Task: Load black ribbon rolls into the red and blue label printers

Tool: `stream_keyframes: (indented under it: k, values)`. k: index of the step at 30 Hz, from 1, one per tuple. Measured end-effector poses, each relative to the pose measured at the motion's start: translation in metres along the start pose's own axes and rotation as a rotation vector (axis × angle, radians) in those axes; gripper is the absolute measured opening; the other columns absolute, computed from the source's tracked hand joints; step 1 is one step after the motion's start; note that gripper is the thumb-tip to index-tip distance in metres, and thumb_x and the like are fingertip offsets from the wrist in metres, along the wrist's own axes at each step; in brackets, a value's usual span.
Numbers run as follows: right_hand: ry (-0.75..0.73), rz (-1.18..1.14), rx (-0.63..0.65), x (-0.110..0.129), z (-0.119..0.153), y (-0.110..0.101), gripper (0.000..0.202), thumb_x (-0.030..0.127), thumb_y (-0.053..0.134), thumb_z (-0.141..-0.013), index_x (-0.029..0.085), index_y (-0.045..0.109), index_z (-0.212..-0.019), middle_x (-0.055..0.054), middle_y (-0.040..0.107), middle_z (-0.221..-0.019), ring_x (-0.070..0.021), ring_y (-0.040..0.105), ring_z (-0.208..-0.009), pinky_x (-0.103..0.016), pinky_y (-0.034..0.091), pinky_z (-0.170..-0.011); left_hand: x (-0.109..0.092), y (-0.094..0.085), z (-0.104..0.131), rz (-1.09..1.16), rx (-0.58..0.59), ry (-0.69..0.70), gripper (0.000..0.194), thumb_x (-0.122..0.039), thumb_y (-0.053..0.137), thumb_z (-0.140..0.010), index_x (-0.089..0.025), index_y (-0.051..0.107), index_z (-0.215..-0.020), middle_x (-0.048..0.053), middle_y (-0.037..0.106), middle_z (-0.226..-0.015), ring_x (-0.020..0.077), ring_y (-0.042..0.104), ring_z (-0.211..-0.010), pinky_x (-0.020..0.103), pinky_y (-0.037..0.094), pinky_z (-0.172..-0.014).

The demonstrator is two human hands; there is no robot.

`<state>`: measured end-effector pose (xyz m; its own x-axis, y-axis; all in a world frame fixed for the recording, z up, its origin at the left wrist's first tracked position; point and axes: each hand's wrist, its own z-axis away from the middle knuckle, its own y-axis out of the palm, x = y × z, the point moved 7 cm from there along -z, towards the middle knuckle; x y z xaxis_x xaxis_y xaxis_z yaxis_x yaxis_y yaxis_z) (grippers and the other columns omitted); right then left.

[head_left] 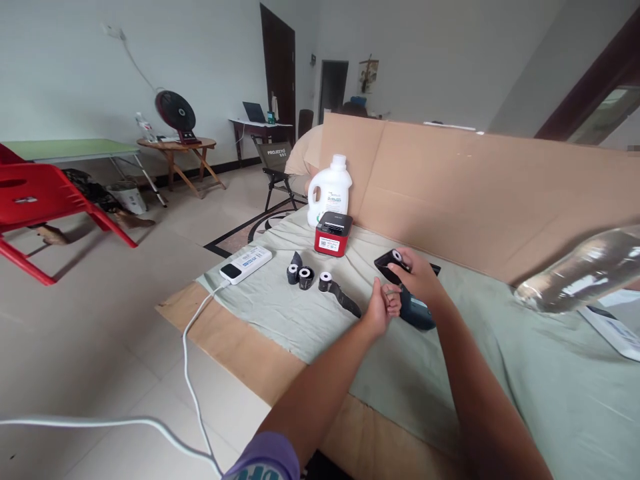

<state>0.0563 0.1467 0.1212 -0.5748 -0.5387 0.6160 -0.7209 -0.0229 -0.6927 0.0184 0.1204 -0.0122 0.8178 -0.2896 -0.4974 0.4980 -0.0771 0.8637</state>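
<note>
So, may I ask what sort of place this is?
Probably a room in a home, used as a workspace: a black round fan, a dark open laptop and a red plastic chair suggest this.

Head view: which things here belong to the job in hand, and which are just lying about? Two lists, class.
Likely in the job: black roll with white core, in the right hand; three other black rolls; dark device nearby.

Probably just lying about: white jug; fan; red chair.
</note>
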Motion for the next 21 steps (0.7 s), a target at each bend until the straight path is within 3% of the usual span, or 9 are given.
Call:
stream_keyframes:
  k: [3, 6, 8, 11, 14, 17, 19, 21]
  values:
    - [-0.01, 0.082, 0.083, 0.014, -0.045, 0.041, 0.019, 0.027, 0.054, -0.088, 0.024, 0.057, -0.106, -0.006, 0.072, -0.102, -0.0245, 0.067, -0.095, -0.036, 0.05, -0.082, 0.005, -0.005, -0.005, -0.011, -0.041, -0.007, 0.061, -0.077, 0.035, -0.089, -0.02, 0.051, -0.078, -0.007, 0.03, -0.05, 0.0065, 0.017, -0.039, 0.018, 0.015, -0.039]
    - [0.011, 0.319, 0.189, 0.023, -0.085, 0.101, 0.014, 0.025, 0.056, -0.088, 0.022, 0.059, -0.101, -0.009, 0.073, -0.1, -0.0278, 0.066, -0.096, -0.04, 0.047, -0.085, 0.003, -0.011, -0.007, 0.035, -0.089, 0.055, 0.053, -0.07, 0.046, -0.089, -0.019, 0.057, -0.08, -0.002, 0.043, -0.055, 0.0098, 0.032, -0.043, 0.023, 0.028, -0.043]
    - [0.034, 0.425, 0.225, 0.024, -0.101, 0.137, 0.013, 0.025, 0.06, -0.087, 0.021, 0.06, -0.099, -0.012, 0.073, -0.099, -0.0293, 0.066, -0.096, -0.042, 0.044, -0.089, 0.001, -0.016, -0.007, 0.053, -0.097, 0.089, 0.044, -0.059, 0.052, -0.09, -0.017, 0.062, -0.081, 0.003, 0.05, -0.06, 0.014, 0.044, -0.051, 0.028, 0.035, -0.048]
    - [0.073, 0.453, 0.252, 0.021, -0.109, 0.171, 0.016, 0.025, 0.067, -0.085, 0.02, 0.06, -0.099, -0.015, 0.074, -0.095, -0.0298, 0.066, -0.096, -0.043, 0.043, -0.09, -0.003, -0.022, -0.006, 0.051, -0.091, 0.086, 0.032, -0.047, 0.055, -0.09, -0.017, 0.063, -0.083, 0.004, 0.051, -0.061, 0.0153, 0.046, -0.053, 0.029, 0.036, -0.05]
    - [0.124, 0.46, 0.272, 0.021, -0.105, 0.177, 0.026, 0.03, 0.072, -0.082, 0.019, 0.059, -0.102, -0.018, 0.073, -0.097, -0.0318, 0.066, -0.097, -0.045, 0.042, -0.091, -0.006, -0.026, -0.007, 0.036, -0.092, 0.074, 0.025, -0.042, 0.056, -0.09, -0.018, 0.062, -0.088, 0.001, 0.049, -0.061, 0.0138, 0.045, -0.052, 0.028, 0.035, -0.051]
    - [0.118, 0.448, 0.178, 0.035, -0.092, 0.155, 0.038, 0.038, 0.072, -0.082, 0.017, 0.057, -0.11, -0.019, 0.07, -0.104, -0.0335, 0.064, -0.102, -0.046, 0.04, -0.093, -0.007, -0.026, -0.009, -0.01, -0.098, 0.055, 0.025, -0.04, 0.052, -0.092, -0.017, 0.062, -0.089, 0.0, 0.048, -0.06, 0.0131, 0.045, -0.052, 0.028, 0.035, -0.052]
    - [0.05, 0.363, 0.13, 0.052, -0.075, 0.139, 0.038, 0.042, 0.066, -0.086, 0.019, 0.057, -0.115, -0.016, 0.069, -0.106, -0.0301, 0.064, -0.098, -0.04, 0.042, -0.088, -0.011, -0.027, -0.01, -0.06, -0.127, 0.056, 0.031, -0.042, 0.044, -0.096, -0.017, 0.06, -0.086, 0.0, 0.045, -0.059, 0.0132, 0.044, -0.051, 0.028, 0.035, -0.052]
    - [-0.038, 0.242, 0.24, 0.065, -0.053, 0.137, 0.032, 0.043, 0.062, -0.088, 0.023, 0.059, -0.113, -0.01, 0.069, -0.102, -0.0252, 0.064, -0.089, -0.034, 0.043, -0.078, -0.017, -0.029, -0.01, -0.136, -0.19, 0.08, 0.042, -0.047, 0.034, -0.099, -0.017, 0.059, -0.084, 0.0, 0.043, -0.058, 0.0135, 0.042, -0.05, 0.03, 0.036, -0.051]
